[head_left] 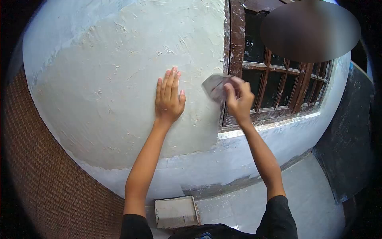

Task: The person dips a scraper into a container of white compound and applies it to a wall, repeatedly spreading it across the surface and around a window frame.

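Note:
My left hand lies flat against the plastered wall, fingers stretched upward and thumb a little apart. It holds nothing. The pale skim coat around it has small raised ridges and flakes. To the right, my right hand pinches a grey piece of sandpaper between thumb and fingers. The sandpaper is bent and smeared by motion, close to the wall beside the window frame. Part of it is hidden behind my fingers.
A brown wooden window with small panes fills the upper right, above a white-edged sill. On the tiled floor below stands a shallow tray. Woven matting runs along the left; a dark panel leans at the right.

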A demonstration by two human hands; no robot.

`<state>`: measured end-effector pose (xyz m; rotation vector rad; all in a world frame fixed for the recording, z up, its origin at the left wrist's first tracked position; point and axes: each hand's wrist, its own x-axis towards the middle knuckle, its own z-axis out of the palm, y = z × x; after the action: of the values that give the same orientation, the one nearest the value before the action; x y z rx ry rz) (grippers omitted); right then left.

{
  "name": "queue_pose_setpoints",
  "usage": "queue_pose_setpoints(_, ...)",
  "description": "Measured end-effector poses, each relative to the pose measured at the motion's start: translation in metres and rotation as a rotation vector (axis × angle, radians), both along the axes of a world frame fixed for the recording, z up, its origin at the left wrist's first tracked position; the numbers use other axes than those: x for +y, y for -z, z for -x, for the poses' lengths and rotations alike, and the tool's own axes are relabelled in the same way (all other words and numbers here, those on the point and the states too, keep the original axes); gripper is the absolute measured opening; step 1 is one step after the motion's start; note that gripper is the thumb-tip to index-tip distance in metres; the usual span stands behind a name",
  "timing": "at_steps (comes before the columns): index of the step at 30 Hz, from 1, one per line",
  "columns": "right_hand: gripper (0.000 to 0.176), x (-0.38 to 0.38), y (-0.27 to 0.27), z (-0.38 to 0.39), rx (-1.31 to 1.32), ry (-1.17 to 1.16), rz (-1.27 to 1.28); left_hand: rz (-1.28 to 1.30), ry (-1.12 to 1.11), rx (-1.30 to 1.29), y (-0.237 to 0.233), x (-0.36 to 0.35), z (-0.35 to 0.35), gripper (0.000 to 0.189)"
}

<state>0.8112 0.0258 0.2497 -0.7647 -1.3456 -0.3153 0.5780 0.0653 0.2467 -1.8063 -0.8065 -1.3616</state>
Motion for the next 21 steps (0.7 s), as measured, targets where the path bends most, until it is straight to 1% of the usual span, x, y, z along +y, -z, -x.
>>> queue_pose_setpoints(1,0.024,0.000,-0.007,-0.006,0.111,0.033,-0.006,-0.006,-0.007,0.002,0.000,0.000,0.000,0.056)
queue_pose_setpoints(2,0.025,-0.002,-0.011,-0.011,0.203,-0.048,-0.013,-0.004,-0.009,0.001,0.001,0.000,0.000,0.056)
queue_pose_setpoints(3,0.026,0.000,-0.008,-0.018,0.190,-0.039,-0.056,-0.002,-0.015,-0.002,0.001,0.000,-0.001,0.056)
queue_pose_setpoints(5,0.025,0.004,0.014,-0.020,0.199,-0.193,-0.003,-0.002,-0.024,-0.006,0.001,-0.001,0.000,0.055)
queue_pose_setpoints(7,0.024,-0.014,0.035,-0.005,-0.044,-0.129,0.013,0.003,-0.019,-0.003,0.001,-0.001,-0.001,0.055)
queue_pose_setpoints(9,0.023,-0.018,0.069,0.006,-0.224,-0.128,0.099,0.014,0.002,-0.003,0.001,0.000,0.000,0.055)
queue_pose_setpoints(11,0.023,-0.010,0.096,0.010,-0.307,-0.087,0.140,0.024,0.026,-0.001,0.001,0.000,-0.001,0.054)
queue_pose_setpoints(13,0.024,-0.008,0.089,0.003,-0.285,-0.063,0.185,-0.010,-0.015,0.000,0.000,-0.001,0.000,0.055)
queue_pose_setpoints(15,0.023,-0.001,0.071,-0.009,-0.094,0.011,-0.005,-0.017,-0.019,0.004,0.000,-0.001,0.000,0.055)
queue_pose_setpoints(17,0.025,-0.004,0.049,-0.024,0.093,0.070,0.024,-0.015,-0.021,0.003,0.001,-0.001,-0.001,0.055)
queue_pose_setpoints(18,0.025,-0.003,0.042,-0.032,0.159,0.026,-0.011,-0.004,-0.013,0.003,0.001,-0.001,-0.001,0.055)
queue_pose_setpoints(19,0.025,-0.004,0.037,-0.033,0.270,-0.080,0.011,0.009,-0.006,0.004,0.001,-0.001,-0.001,0.055)
queue_pose_setpoints(21,0.024,-0.010,0.041,-0.035,0.237,-0.120,0.036,0.004,-0.011,0.002,0.002,0.001,-0.002,0.055)
